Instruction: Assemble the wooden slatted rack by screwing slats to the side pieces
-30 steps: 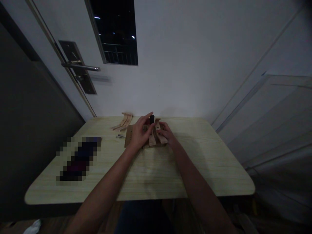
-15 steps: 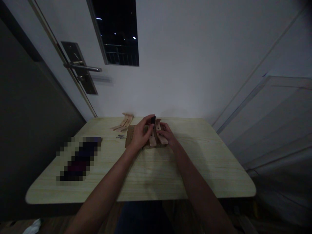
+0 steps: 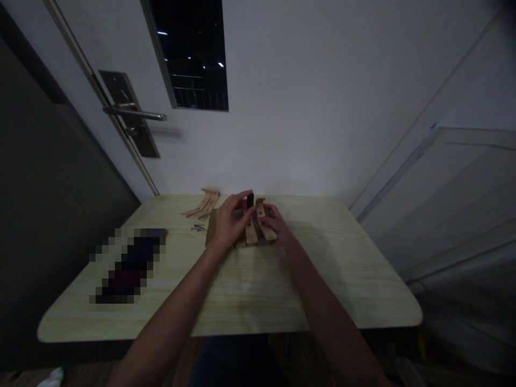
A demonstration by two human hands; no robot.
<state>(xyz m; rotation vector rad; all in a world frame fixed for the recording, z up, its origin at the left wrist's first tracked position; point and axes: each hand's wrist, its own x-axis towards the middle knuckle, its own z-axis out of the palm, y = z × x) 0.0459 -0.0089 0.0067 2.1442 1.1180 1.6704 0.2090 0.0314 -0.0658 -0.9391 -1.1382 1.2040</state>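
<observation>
My left hand (image 3: 230, 219) pinches a small dark upright block (image 3: 250, 200) between thumb and fingers. The block stands above the far part of a curved wooden piece (image 3: 251, 233). Beside it lies a second curved wooden piece (image 3: 266, 230) with an upturned far end, and my right hand (image 3: 278, 223) grips its right side. Both wooden pieces rest on a brown, cardboard-like base (image 3: 211, 228), which my left hand partly covers. What the hidden fingertips touch underneath cannot be made out.
Two more curved wooden pieces with holes (image 3: 208, 203) lie at the back left of the table (image 3: 258, 295). Several screws (image 3: 198, 228) are close to the base. A blurred-out dark object (image 3: 131, 266) sits at the left. Behind the table rises a white door with a handle (image 3: 137, 114).
Both hands keep their grips almost in place. The dark block looks slightly more upright. The whole view has shifted a little.
</observation>
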